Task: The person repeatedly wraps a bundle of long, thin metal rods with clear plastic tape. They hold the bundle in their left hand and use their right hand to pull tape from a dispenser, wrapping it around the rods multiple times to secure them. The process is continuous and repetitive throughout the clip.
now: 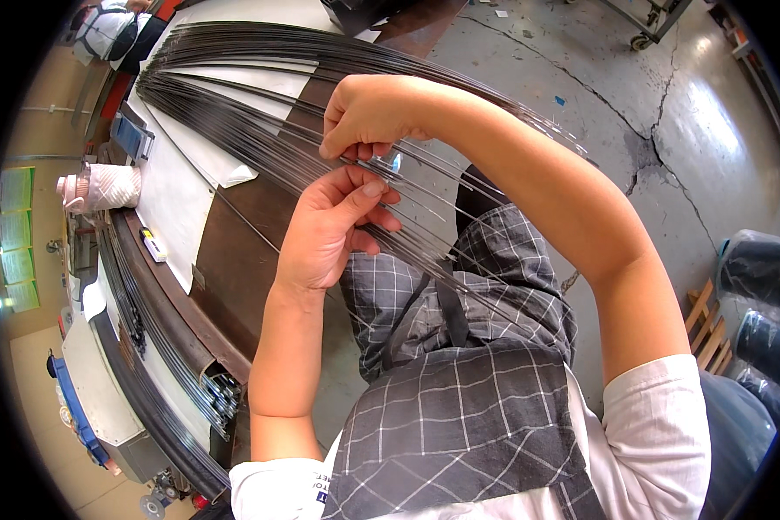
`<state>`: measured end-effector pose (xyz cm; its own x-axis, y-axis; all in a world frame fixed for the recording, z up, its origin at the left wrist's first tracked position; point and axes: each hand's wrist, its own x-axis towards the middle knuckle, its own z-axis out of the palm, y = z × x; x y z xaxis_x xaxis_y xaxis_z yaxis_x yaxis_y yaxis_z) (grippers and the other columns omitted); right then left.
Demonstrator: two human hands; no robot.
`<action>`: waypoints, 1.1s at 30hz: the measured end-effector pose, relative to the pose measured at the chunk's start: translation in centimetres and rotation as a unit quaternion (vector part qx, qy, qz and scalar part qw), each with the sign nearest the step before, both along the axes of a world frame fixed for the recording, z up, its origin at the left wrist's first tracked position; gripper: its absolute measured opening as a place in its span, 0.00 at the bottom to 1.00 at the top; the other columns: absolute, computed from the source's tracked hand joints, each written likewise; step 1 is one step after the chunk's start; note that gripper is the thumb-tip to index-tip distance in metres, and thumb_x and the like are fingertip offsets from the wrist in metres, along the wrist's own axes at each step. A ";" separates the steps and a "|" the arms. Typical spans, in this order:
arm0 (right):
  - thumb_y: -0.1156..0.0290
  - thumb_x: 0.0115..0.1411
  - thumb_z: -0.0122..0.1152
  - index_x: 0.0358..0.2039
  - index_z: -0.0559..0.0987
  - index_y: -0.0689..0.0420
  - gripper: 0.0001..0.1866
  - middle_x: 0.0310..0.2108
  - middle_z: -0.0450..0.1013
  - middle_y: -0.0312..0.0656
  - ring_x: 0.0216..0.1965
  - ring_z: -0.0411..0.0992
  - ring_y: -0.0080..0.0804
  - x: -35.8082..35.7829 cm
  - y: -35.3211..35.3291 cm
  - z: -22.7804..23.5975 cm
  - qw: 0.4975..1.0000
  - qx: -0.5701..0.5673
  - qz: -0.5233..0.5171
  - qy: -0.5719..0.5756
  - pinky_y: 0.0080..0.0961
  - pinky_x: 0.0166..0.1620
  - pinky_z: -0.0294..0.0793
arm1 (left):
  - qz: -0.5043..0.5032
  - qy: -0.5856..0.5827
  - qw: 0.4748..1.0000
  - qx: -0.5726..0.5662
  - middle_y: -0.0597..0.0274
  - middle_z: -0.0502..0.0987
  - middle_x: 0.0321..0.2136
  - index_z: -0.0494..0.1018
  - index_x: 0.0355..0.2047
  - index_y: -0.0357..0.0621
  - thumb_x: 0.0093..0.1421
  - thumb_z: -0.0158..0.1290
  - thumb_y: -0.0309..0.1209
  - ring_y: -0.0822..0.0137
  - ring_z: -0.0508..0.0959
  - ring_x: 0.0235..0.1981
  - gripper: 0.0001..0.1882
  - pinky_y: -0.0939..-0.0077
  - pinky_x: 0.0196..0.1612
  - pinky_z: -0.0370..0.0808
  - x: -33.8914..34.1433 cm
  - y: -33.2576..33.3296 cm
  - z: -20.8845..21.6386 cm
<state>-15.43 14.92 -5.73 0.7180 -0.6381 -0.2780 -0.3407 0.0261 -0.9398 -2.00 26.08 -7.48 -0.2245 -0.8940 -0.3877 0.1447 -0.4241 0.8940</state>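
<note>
A wide fan of long, thin dark strips (225, 108) runs from the far left of the table, across its edge and over my lap. Some split into separate strands near my hands. My left hand (334, 217) is closed on several of these strips, thumb pressed against the fingers. Just beyond and above it, my right hand (364, 121) bends down with its fingers pinched on strips in the same bundle. The two hands are close together. Whether the strips are metal or plastic I cannot tell.
White paper (178, 212) covers part of the brown table (264, 204). On the left lie a yellow-and-white cutter (153, 245), a wrapped white roll (113, 186) and a blue holder (132, 136). Bundled tubes (217, 399) sit lower left. Plastic-wrapped dark rolls (758, 269) stand at right. Another person (117, 33) is far left.
</note>
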 end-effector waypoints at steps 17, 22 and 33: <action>0.69 0.45 0.61 0.20 0.77 0.61 0.08 0.17 0.71 0.34 0.19 0.67 0.19 0.0 0.1 0.1 1.000 -0.013 -0.007 -0.004 0.15 0.22 0.66 | 0.021 -0.002 1.000 0.010 0.58 0.76 0.30 0.70 0.34 0.40 0.58 0.53 0.31 0.72 0.79 0.25 0.08 0.88 0.15 0.72 -0.3 -0.1 -0.1; 0.71 0.44 0.58 0.19 0.76 0.61 0.06 0.16 0.71 0.36 0.18 0.67 0.19 0.2 0.2 0.3 0.999 -0.039 0.017 -0.005 0.15 0.21 0.66 | 0.030 -0.062 0.998 0.002 0.58 0.76 0.32 0.69 0.38 0.40 0.57 0.53 0.36 0.70 0.79 0.25 0.14 0.88 0.14 0.70 -1.1 0.0 0.7; 0.70 0.42 0.60 0.18 0.76 0.60 0.06 0.15 0.71 0.35 0.17 0.66 0.18 0.1 0.9 1.3 0.999 -0.049 -0.008 0.017 0.15 0.20 0.63 | 0.040 0.017 0.999 -0.015 0.55 0.76 0.30 0.69 0.38 0.36 0.61 0.39 0.45 0.68 0.77 0.21 0.22 0.88 0.10 0.63 0.7 1.3 0.2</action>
<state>-15.32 15.85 -4.47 0.6986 -0.6748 -0.2378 -0.3736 -0.0607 -0.9256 -1.28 27.41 -7.33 -0.1641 -0.9208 -0.3539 0.2075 -0.3829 0.9002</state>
